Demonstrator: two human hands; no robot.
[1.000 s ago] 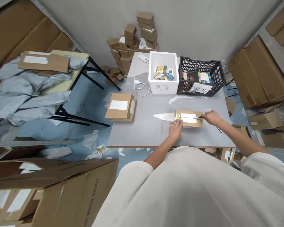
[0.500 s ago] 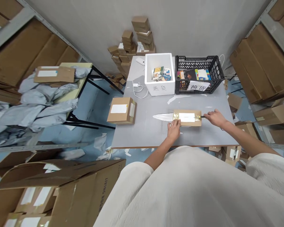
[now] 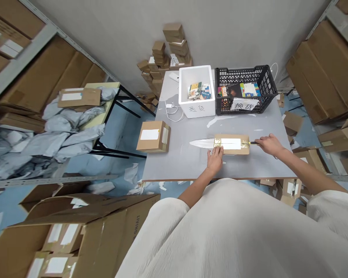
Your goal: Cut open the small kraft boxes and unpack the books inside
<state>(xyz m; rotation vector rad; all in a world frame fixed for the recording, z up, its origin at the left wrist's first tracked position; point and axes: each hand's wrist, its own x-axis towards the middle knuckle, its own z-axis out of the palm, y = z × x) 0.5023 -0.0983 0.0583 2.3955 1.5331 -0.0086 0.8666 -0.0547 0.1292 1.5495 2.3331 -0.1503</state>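
Observation:
A small brown cardboard box (image 3: 234, 150) lies flat on the grey table, with a white label (image 3: 231, 144) and yellowish clear tape on its top. My left hand (image 3: 215, 159) grips the near left corner, fingers over the top and holding it down. In my right hand (image 3: 269, 145), fingers closed, is a slim box cutter (image 3: 253, 143) whose front end is at the box's right edge, by the tape. A dark lengthwise line runs along the label and tape. Its blade is too small to make out. From under the box's left end, a pointed white patch (image 3: 201, 143) shows.
Behind the box stand a white foam bin (image 3: 197, 109) and a black plastic crate (image 3: 246, 110), both holding books. A taped carton (image 3: 153, 141) sits at the table's left edge. A large open carton (image 3: 113, 235) is on the floor at left; shelves flank both sides.
My right hand with the box cutter has moved slightly right, away from the box's right end. My left hand stays on the box. The whole view has shifted a little.

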